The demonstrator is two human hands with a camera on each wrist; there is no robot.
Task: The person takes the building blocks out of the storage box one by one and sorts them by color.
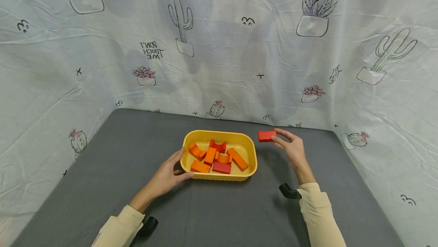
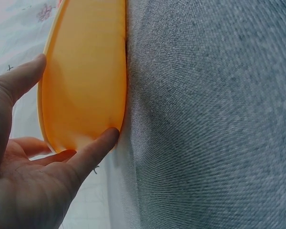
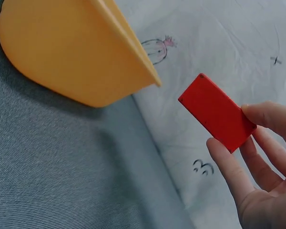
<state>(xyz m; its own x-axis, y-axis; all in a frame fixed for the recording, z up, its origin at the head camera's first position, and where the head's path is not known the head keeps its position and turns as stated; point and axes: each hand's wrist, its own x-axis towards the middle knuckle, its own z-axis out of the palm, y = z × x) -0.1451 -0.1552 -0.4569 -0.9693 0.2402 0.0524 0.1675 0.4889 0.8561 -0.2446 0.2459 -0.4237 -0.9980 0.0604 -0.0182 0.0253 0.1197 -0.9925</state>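
Note:
A yellow plastic tub [image 1: 219, 177] stands on the grey table. Inside lie several toy blocks: orange arch blocks [image 1: 196, 151], a red arch block [image 1: 218, 146], orange oblong blocks [image 1: 238, 159] and a red oblong block [image 1: 221, 168]. My left hand [image 1: 167, 174] grips the tub's left end; in the left wrist view the thumb is at the rim and the fingers lie round the tub's end wall [image 2: 86, 81]. To the right of the tub, my right hand [image 1: 291, 147] pinches a red rectangular block [image 3: 217, 112] by one end, raised above the table and apart from the tub.
Grey cloth covers the table [image 1: 219, 216]. A white sheet [image 1: 219, 49] printed with cacti hangs behind it and along both sides. Black wrist devices [image 1: 290, 192] sit by both cream sleeves [image 1: 321, 212].

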